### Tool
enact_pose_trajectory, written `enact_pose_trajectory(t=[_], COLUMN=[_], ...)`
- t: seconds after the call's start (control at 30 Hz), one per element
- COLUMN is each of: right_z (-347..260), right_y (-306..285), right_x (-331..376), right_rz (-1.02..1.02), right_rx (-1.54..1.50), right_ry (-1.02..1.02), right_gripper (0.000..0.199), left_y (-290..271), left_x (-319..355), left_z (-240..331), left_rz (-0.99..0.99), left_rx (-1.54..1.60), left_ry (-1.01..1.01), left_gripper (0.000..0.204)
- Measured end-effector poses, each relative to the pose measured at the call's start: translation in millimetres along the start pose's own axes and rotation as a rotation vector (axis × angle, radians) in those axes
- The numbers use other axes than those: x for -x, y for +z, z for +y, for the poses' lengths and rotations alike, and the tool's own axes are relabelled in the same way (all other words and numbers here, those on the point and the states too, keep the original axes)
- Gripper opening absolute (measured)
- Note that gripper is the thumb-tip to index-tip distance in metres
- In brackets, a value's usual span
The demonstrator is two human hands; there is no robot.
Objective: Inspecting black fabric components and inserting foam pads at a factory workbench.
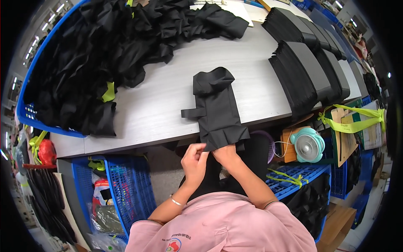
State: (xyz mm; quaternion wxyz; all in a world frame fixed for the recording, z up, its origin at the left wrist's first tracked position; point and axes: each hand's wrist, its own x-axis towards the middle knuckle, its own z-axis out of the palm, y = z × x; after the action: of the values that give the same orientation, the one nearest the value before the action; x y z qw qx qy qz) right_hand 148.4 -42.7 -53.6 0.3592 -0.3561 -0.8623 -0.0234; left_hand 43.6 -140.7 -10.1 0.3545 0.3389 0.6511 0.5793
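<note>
A black fabric bag point(219, 110) lies lengthwise across the table's front edge, its far end bunched up and a short strap sticking out to the left. The near end hangs toward my lap. At its near left corner, my left hand point(194, 164) pinches the cloth between thumb and fingers. My right hand point(226, 156) is at the near edge, the fingers going under or into the cloth and hidden by it.
A heap of black fabric pieces point(96, 46) fills the blue basket at the left. Neat stacks of folded black pieces point(300, 75) stand at the right of the pale table point(163, 96). Below the table are blue crates point(130, 180) and a turquoise fan point(308, 145).
</note>
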Motion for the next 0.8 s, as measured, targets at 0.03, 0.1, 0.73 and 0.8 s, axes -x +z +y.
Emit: enact_pose_trajectory(t=[0.03,0.1,0.73,0.8], right_z=[0.4,-6.2,17.9,17.0], right_y=[-0.6,3.1,-7.2,-7.1], right_x=[2.8,8.8,14.3,11.4], right_rz=[0.004,-0.332,-0.054,-0.007], right_rx=[0.007,0.045,-0.209,-0.217], right_ry=[0.01,0.291,-0.008,-0.016], right_gripper=[0.025,0.025,0.041,0.042], left_y=[-0.7,-4.0,57.6,54.7], left_x=[8.0,20.7,-60.1,-76.7], left_z=[6.3,20.7,64.2,81.7], left_rz=[-0.013,-0.064,-0.875,-0.834], left_rx=[-0.002,-0.109,-0.608,-0.446], left_ry=[0.002,0.283,0.836,0.697], left_gripper=[0.014,0.008,0.007,0.015])
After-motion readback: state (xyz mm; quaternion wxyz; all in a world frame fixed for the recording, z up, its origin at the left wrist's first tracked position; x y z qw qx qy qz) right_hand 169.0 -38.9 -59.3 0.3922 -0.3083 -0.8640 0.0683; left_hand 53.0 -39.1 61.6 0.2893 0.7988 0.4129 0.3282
